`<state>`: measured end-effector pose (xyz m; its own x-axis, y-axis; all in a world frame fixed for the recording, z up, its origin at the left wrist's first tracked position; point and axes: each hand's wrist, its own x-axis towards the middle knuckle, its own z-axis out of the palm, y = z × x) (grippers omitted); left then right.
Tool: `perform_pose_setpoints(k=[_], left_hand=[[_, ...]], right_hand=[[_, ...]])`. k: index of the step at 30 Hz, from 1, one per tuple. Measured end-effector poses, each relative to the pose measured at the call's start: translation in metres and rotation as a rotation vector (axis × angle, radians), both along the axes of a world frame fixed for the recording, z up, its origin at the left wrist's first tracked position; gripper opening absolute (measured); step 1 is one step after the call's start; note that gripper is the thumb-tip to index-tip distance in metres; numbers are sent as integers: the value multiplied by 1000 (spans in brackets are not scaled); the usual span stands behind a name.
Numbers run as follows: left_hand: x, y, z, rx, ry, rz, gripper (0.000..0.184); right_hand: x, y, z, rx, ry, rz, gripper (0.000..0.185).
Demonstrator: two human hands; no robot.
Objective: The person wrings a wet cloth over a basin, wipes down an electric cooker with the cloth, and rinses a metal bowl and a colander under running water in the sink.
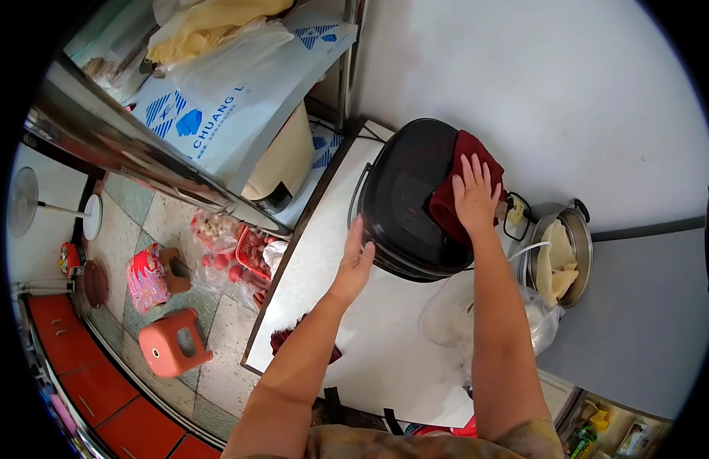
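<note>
A black rice-cooker-like appliance with a rounded lid stands on the white tabletop. Over its right side lies a dark red cloth. My right hand rests flat on this cloth with its fingers spread. At the appliance's lower left edge, beside the handle, is my left hand, its fingers apart and holding nothing. Another dark red cloth lies at the table's left edge, partly hidden by my left forearm.
Right of the appliance are a metal pot with a pale cloth inside, a plastic bag and a white cord. A metal shelf stands at upper left. Stools and bagged red produce are on the floor.
</note>
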<state>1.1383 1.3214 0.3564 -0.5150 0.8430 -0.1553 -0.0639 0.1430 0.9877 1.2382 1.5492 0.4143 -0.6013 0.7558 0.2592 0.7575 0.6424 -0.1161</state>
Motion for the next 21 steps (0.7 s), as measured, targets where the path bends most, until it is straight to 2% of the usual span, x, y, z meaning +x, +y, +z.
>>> perform_pose_setpoints(k=[1, 3, 5, 7, 9, 10, 13, 16, 18, 21], left_hand=[[0, -2, 1, -2, -5, 6, 59], [-1, -2, 5, -13, -155, 7, 62], [-5, -3, 10, -3, -242, -6, 65], [-10, -5, 11, 12, -321, -15, 69], [-9, -8, -2, -8, -647, 34, 75], [-9, -9, -8, -5, -665, 32, 79], [-11, -8, 6, -1, -631, 8, 82], [-13, -9, 21, -11, -593, -33, 78], [-14, -8, 23, -16, -574, -80, 72], [-14, -7, 24, -27, -530, -93, 72]], right_hand=[[-11, -4, -2, 0, -32, -53, 45], [-26, -29, -1, 107, -58, 148, 45], [-39, -75, 18, 32, -113, 361, 44], [-37, -115, 25, -3, 5, 597, 39], [-27, -133, 29, -36, 22, 782, 34], [-28, -123, 25, 40, 8, 839, 33], [-42, -94, 34, -48, -27, 890, 33], [-62, -54, 15, 107, 13, 708, 37], [-73, -18, 3, 138, -30, 480, 40], [-78, 25, -8, 22, 15, -23, 42]])
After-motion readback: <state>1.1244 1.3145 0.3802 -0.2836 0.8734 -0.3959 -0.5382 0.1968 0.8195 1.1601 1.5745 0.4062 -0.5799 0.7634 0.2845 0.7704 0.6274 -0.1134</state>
